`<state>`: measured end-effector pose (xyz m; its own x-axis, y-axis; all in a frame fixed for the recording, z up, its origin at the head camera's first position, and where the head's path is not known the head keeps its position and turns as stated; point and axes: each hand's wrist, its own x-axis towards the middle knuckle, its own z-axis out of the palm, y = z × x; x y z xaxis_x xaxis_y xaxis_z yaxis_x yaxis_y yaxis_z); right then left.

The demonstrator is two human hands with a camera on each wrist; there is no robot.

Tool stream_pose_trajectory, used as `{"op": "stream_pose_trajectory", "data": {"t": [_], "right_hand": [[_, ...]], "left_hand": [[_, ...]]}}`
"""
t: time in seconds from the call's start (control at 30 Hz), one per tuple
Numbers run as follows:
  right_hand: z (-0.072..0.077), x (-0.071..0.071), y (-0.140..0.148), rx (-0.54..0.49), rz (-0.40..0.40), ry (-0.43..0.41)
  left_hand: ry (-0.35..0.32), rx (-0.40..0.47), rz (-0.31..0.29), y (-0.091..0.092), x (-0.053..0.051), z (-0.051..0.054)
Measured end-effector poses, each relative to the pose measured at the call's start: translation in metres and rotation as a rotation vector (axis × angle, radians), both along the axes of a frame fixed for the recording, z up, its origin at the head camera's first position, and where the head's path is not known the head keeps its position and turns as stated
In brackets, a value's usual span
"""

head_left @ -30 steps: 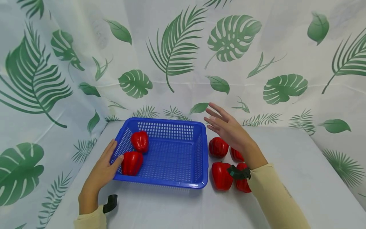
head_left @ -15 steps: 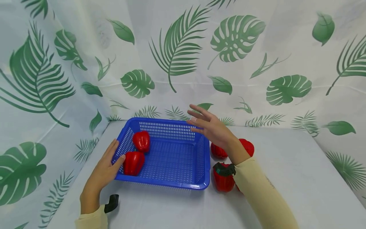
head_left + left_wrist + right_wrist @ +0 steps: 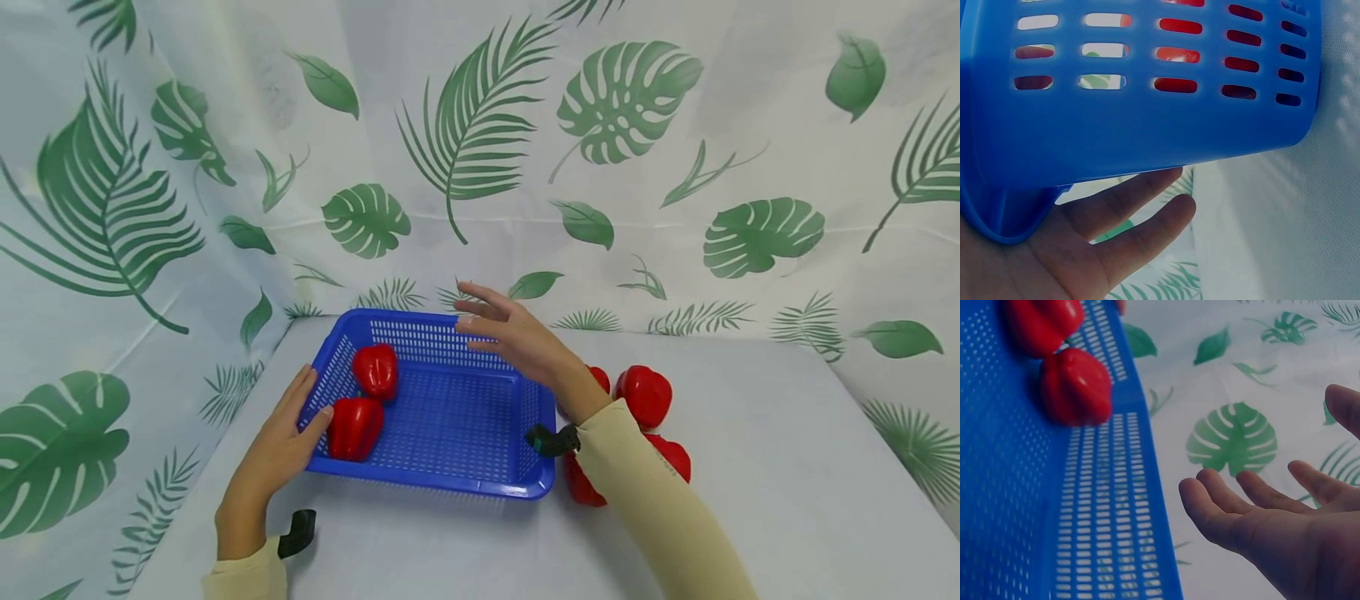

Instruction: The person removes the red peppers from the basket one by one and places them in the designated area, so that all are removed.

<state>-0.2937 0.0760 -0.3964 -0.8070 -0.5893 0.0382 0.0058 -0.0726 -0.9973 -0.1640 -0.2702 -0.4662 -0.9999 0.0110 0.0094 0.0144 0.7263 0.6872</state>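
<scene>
In the head view a blue plastic basket (image 3: 450, 483) with slotted walls stands on the table. Two red bell peppers, a front one (image 3: 356, 427) and a rear one (image 3: 376, 371), lie in its left part. My left hand (image 3: 273, 446) rests on the left rim, thumb over the edge. Seen from the left wrist, its straight fingers (image 3: 1147, 234) extend along the outside of the wall. Nothing is in my right hand (image 3: 521, 337), raised over the basket's right rear part with its fingers spread.
Right of the basket lie several more red bell peppers (image 3: 645, 396), partly hidden by my right forearm. A white curtain (image 3: 495, 250) with green leaves hangs behind and at the left of the white table (image 3: 787, 467).
My right hand has moved left, from above the peppers beside the basket to over the basket. The left hand stays on the rim, and the peppers stay where they lie.
</scene>
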Motion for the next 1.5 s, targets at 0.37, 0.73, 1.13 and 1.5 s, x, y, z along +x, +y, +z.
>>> {"op": "stream_pose_trajectory", "data": {"t": [0.37,0.73,1.13,1.5], "right_hand": [[-0.008,-0.008,-0.032,0.068,0.031,0.000],[-0.015,-0.014,-0.063,0.093,0.069,-0.015],[-0.031,-0.026,-0.091,0.174,0.105,-0.055],[-0.047,-0.034,-0.113,0.291,0.108,-0.052]], "left_hand": [[0.005,0.000,0.001,0.000,0.000,-0.001],[0.001,0.004,-0.001,0.000,-0.002,0.000],[-0.006,0.001,0.014,0.001,-0.002,0.000],[-0.006,0.005,0.021,-0.001,-0.003,-0.002]]}}
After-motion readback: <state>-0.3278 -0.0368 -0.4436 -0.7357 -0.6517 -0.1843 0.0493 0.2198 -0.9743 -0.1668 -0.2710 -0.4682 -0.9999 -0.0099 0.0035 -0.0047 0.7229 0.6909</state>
